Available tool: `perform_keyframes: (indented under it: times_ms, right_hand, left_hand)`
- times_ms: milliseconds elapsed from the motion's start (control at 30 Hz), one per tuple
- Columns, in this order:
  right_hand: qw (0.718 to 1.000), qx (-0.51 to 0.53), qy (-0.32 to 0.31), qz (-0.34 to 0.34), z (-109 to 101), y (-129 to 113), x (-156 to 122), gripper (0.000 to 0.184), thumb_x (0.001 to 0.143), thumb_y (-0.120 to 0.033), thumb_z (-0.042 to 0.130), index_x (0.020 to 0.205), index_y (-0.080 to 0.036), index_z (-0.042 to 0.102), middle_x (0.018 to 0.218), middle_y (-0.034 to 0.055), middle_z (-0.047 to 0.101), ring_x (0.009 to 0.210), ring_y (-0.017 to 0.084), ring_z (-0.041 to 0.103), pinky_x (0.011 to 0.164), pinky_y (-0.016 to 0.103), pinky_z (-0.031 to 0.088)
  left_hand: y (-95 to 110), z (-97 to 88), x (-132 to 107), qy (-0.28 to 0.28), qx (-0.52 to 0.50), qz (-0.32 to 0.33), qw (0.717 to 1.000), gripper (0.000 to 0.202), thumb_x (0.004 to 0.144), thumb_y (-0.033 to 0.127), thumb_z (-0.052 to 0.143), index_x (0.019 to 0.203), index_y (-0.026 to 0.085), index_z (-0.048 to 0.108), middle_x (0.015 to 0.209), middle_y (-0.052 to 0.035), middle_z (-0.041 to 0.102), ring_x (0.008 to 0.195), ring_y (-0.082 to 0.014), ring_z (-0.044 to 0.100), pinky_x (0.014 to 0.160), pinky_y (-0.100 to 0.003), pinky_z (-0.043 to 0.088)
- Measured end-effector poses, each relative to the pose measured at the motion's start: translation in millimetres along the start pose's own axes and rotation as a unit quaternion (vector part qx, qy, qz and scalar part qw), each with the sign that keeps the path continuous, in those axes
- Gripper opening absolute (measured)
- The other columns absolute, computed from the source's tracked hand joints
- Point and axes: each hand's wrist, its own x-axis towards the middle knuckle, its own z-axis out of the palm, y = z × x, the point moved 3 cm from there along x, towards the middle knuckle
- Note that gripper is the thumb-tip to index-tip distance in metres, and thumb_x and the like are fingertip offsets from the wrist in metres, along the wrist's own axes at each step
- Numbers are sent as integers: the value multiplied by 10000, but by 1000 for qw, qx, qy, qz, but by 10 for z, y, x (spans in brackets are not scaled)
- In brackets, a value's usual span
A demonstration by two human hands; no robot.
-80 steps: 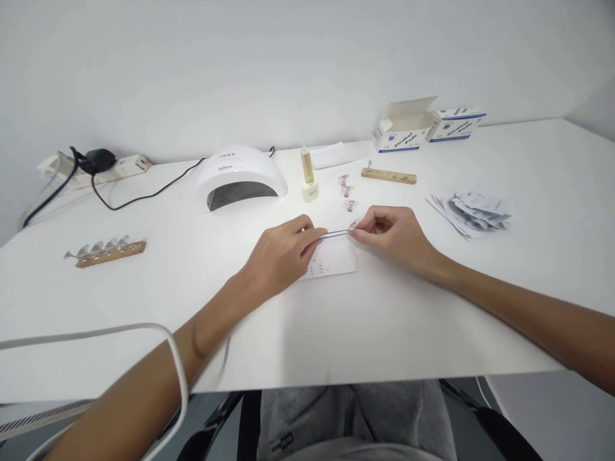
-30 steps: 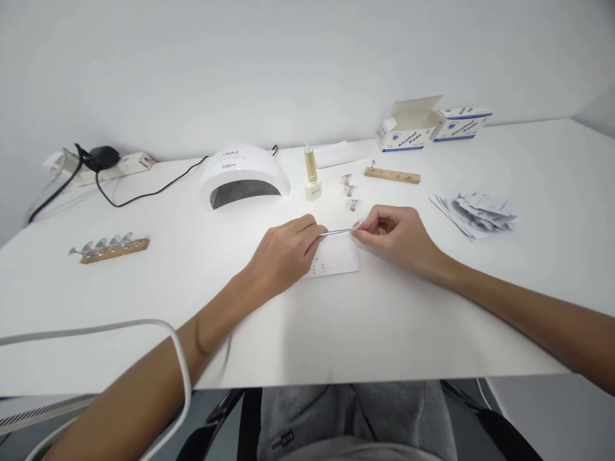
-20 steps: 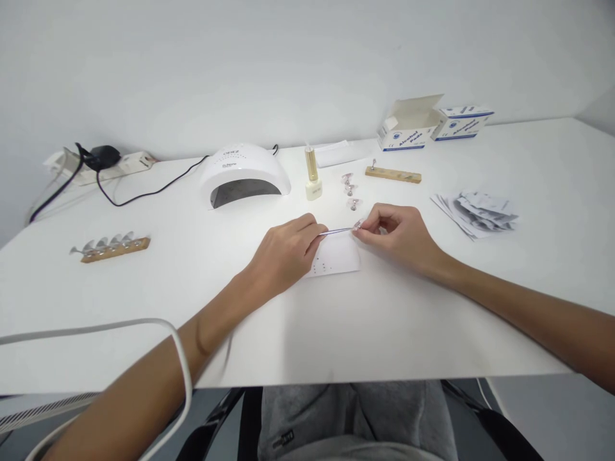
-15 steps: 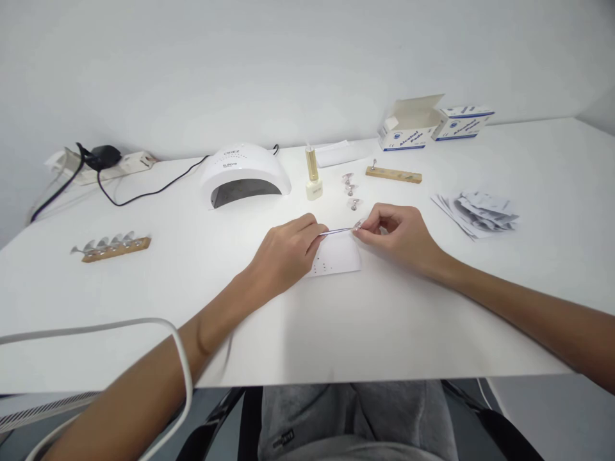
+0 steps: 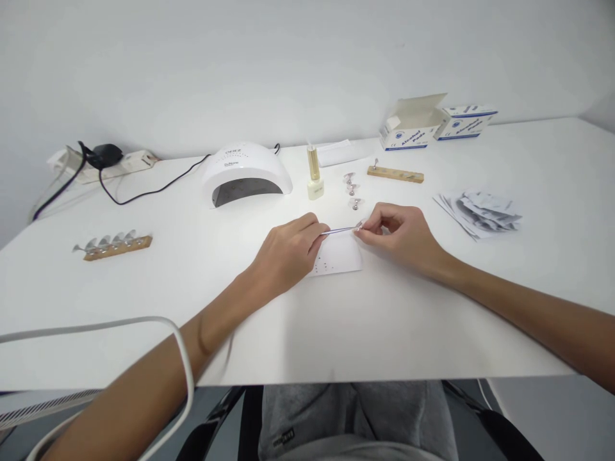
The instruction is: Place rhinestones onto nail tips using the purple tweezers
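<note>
My left hand [image 5: 294, 251] is closed around a pair of thin tweezers [image 5: 337, 230], whose tips point right. At those tips, my right hand [image 5: 396, 232] pinches a small pale false nail [image 5: 358, 225], mostly covered by the fingers. Both hands are over a white sheet [image 5: 343, 255] dotted with tiny dark specks. Just beyond the right fingers, clear false nails [image 5: 352, 189] on small metal stands lie in a short row. A nail polish bottle [image 5: 315, 186] with a gold cap stands behind the hands.
A white nail lamp [image 5: 247, 169] stands at back left. Wooden strips lie left, with several metal stands [image 5: 118, 247], and back right [image 5: 396, 174]. Paper packets [image 5: 485, 214] lie right, alcohol pad boxes [image 5: 410, 136] behind. A white cable [image 5: 139, 320] crosses my left forearm.
The view has shifted very slightly. Both hands keep their hold, with the tweezer tips still at the false nail in my right fingers.
</note>
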Motion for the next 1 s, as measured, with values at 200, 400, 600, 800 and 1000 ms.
perform_keyframes:
  times_ms: [200, 400, 600, 800, 1000]
  right_hand:
    - [1000, -7, -7, -5, 3, -7, -8, 261, 709, -348, 721, 596, -192, 545, 686, 30, 626, 603, 134, 496, 552, 290, 397]
    - [1000, 0, 4, 9, -2, -4, -3, 281, 700, -365, 730, 592, -189, 538, 648, 21, 599, 601, 133, 495, 549, 286, 398]
    - [1000, -2, 1, 4, -1, -16, -8, 276, 708, -356, 724, 589, -193, 537, 658, 23, 602, 605, 136, 495, 560, 293, 403]
    - [1000, -8, 3, -8, 3, -21, -12, 275, 711, -348, 727, 585, -194, 537, 670, 19, 603, 600, 129, 482, 561, 290, 401]
    - [1000, -9, 11, -15, -1, -29, -20, 278, 715, -351, 732, 587, -199, 538, 676, 20, 593, 610, 135, 487, 581, 301, 412]
  left_hand:
    - [-18, -23, 5, 35, -1, 3, 999, 211, 923, 191, 448, 884, 152, 652, 754, -17, 618, 551, -77, 476, 488, -216, 356]
    - [6, -16, -6, 43, 3, 24, 999, 220, 924, 184, 442, 893, 155, 657, 780, -27, 636, 574, -75, 500, 485, -205, 362]
    - [11, -14, -5, 54, 15, 31, 998, 221, 924, 187, 448, 894, 152, 665, 792, -31, 642, 574, -74, 510, 472, -196, 366]
    - [12, -11, -3, 62, 31, 28, 997, 240, 930, 197, 437, 887, 156, 670, 800, -38, 655, 592, -80, 538, 489, -193, 395]
    - [19, -11, -8, 66, 30, 34, 997, 226, 928, 175, 436, 885, 158, 657, 794, -32, 651, 601, -80, 549, 501, -196, 395]
